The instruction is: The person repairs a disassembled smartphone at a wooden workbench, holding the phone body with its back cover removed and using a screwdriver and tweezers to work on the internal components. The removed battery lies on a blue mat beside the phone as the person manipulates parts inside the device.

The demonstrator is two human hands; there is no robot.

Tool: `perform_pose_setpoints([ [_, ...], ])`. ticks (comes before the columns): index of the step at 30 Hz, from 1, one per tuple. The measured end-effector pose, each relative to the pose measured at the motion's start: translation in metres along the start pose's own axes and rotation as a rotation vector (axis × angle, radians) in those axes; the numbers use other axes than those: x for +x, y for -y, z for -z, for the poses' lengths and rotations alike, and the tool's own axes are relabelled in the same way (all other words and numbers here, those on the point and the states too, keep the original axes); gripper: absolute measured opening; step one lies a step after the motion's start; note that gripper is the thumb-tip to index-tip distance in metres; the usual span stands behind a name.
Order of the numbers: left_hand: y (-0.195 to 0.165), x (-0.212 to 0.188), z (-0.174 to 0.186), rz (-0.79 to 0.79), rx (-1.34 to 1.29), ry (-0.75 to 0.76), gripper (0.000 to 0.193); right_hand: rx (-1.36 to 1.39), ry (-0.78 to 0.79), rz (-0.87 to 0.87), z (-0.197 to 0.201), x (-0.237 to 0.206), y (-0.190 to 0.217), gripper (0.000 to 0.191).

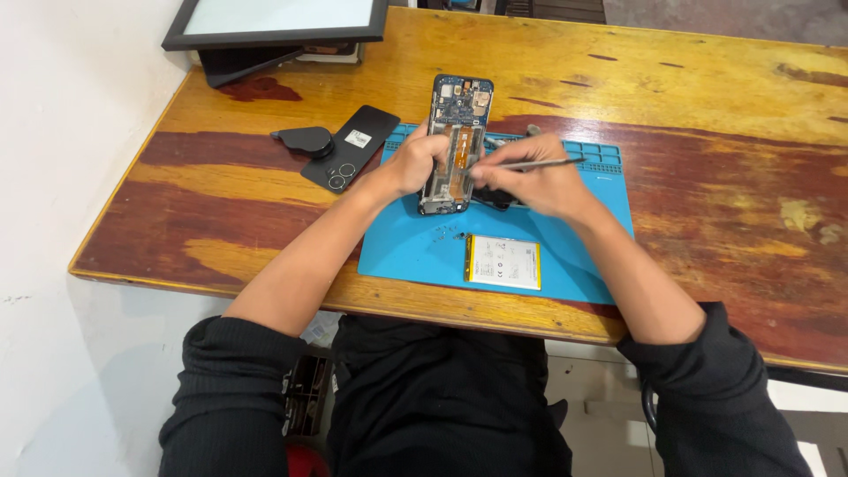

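Left hand (415, 163) clasped the opened phone (456, 146); right hand (539, 185) pinched a tool (530, 164) over it (back cover (352, 147) and battery (503, 262) already lay removed; circuit board remained inside).

Lighting is bright, even and diffuse, with no single strong source evident. The glossy worktop (707, 97) carries soft sheen along its yellow upper area, not blown out. The white panel in the black frame (281, 18) at the top left reads close to overexposed. Shadows are faint: a soft one lies under the forearms on the blue mat (406, 252), and a deeper one under the worktop's near edge. Focus is sharp at centre; the small screws (448, 232) resolve only as specks. The wide lens bends the worktop edges outward. The dark sleeves (234, 389) at the bottom lose detail. No motion blur is visible.
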State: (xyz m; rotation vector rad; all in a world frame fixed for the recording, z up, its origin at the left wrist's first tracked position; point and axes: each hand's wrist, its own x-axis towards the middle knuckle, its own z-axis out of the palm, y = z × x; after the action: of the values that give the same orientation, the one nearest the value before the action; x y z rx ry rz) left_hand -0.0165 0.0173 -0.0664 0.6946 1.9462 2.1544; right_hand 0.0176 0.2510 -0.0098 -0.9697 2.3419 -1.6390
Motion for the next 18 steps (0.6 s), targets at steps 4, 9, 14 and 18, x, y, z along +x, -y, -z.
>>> perform_pose_setpoints([
  [4, -0.005, -0.003, -0.001, -0.050, 0.011, 0.017, 0.039, 0.004, 0.102, 0.060, -0.021, -0.001, 0.000, 0.013],
  [9, -0.007, -0.003, -0.002, -0.065, 0.007, 0.046, 0.035, -0.047, 0.110, 0.067, -0.018, 0.001, 0.003, 0.012],
  [14, -0.006, -0.002, -0.001, -0.004, -0.016, 0.010, 0.034, -0.052, 0.045, 0.047, 0.003, 0.001, 0.005, 0.012],
  [18, -0.006, -0.002, -0.002, -0.019, 0.029, 0.024, 0.034, -0.014, 0.025, -0.022, 0.007, 0.000, 0.007, 0.013],
])
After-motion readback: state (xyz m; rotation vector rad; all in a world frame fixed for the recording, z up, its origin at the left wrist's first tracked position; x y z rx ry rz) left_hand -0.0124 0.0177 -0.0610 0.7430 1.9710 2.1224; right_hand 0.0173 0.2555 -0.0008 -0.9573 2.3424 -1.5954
